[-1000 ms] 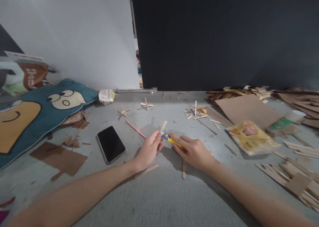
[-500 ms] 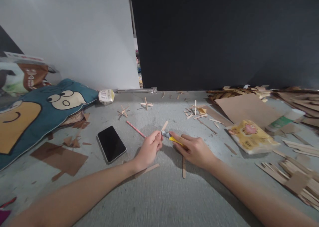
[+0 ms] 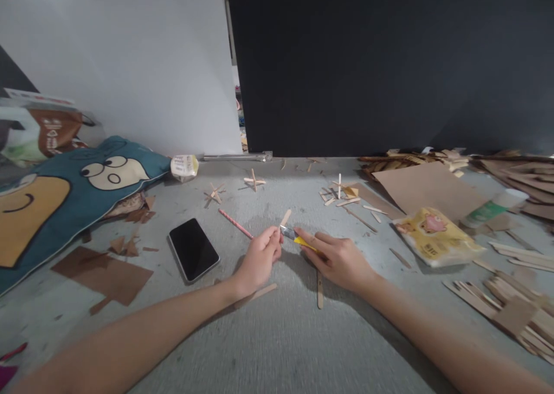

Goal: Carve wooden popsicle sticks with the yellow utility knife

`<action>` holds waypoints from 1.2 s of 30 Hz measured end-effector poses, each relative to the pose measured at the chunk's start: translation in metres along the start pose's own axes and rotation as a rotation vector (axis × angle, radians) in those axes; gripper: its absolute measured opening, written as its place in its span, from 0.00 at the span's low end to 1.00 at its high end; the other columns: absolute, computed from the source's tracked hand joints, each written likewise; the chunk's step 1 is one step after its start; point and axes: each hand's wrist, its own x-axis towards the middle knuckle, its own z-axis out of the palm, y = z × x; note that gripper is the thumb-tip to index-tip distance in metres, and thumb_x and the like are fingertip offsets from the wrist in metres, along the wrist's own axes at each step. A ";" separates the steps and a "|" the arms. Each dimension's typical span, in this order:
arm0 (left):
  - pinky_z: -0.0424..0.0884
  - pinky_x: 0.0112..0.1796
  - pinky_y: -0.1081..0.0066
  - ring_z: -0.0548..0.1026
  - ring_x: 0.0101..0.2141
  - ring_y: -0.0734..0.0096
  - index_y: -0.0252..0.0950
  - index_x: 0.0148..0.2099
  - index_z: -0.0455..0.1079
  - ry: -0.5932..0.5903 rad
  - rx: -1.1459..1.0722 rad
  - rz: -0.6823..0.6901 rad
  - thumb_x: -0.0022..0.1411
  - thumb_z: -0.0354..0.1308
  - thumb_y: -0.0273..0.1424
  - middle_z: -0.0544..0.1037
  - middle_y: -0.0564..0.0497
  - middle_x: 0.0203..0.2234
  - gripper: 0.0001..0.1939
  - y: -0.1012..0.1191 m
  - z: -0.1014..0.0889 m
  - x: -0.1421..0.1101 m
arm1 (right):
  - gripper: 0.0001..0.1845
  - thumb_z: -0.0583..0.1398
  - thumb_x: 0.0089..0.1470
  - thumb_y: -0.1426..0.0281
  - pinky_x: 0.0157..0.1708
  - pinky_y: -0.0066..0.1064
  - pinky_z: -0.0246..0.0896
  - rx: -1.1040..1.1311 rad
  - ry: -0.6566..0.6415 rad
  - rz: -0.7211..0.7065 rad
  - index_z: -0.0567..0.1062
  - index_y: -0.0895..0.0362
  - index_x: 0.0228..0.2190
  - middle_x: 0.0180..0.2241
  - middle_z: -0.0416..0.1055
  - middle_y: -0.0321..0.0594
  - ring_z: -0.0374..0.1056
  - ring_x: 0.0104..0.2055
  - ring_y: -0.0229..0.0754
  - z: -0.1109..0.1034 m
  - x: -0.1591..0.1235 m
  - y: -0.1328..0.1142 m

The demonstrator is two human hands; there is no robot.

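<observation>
In the middle of the head view, my left hand [image 3: 262, 256] is closed on a wooden craft stick [image 3: 286, 216], whose rounded end sticks out beyond the fingertips. My right hand [image 3: 335, 259] grips a yellow utility knife [image 3: 306, 244]. Its metal blade end meets the stick close to my left fingertips. Beneath my right hand a second craft stick [image 3: 319, 291] lies on the table, partly hidden. Another stick [image 3: 262, 294] rests beside my left wrist. A red patterned pencil [image 3: 235, 223] lies just beyond my left hand.
A phone [image 3: 194, 250] and brown card scraps [image 3: 104, 274] lie to the left, near a blue cushion [image 3: 86, 192]. Small stick crosses [image 3: 254, 180] stand farther back. At the right are a yellow packet [image 3: 438, 236], a glue stick [image 3: 494, 207] and a stick bundle [image 3: 511, 310].
</observation>
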 end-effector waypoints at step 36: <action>0.48 0.22 0.73 0.51 0.19 0.76 0.40 0.35 0.58 -0.014 0.037 0.050 0.74 0.45 0.51 0.54 0.62 0.19 0.21 0.005 0.005 -0.006 | 0.25 0.49 0.75 0.62 0.25 0.25 0.60 0.031 0.050 0.049 0.73 0.57 0.63 0.28 0.75 0.39 0.68 0.22 0.36 0.000 0.001 0.000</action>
